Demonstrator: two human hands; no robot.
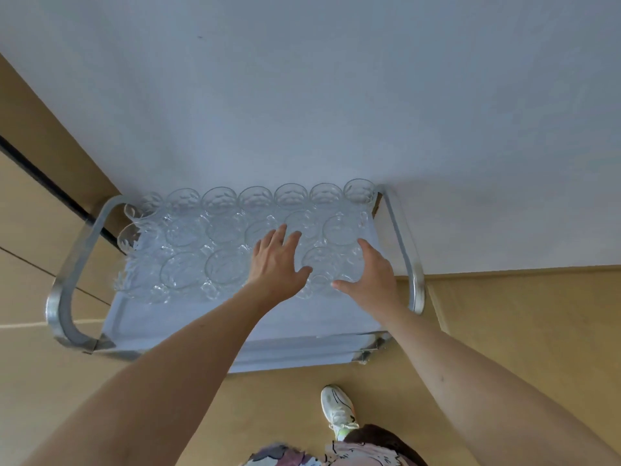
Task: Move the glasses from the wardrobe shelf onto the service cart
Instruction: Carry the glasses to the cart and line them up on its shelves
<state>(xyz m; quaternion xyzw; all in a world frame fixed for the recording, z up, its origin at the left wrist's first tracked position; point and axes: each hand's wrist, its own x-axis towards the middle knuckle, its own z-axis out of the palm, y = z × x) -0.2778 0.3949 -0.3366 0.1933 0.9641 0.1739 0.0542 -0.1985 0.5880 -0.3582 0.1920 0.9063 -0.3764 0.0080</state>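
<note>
Now both hands' fingers (280, 235) spread flat around glasses (322, 264) on cart (77, 250).

Bare forearms; white sneaker (338, 410); patterned garment (336, 455).

text: none legible | labels: none | brands: none | numbers: none | signs: none
</note>
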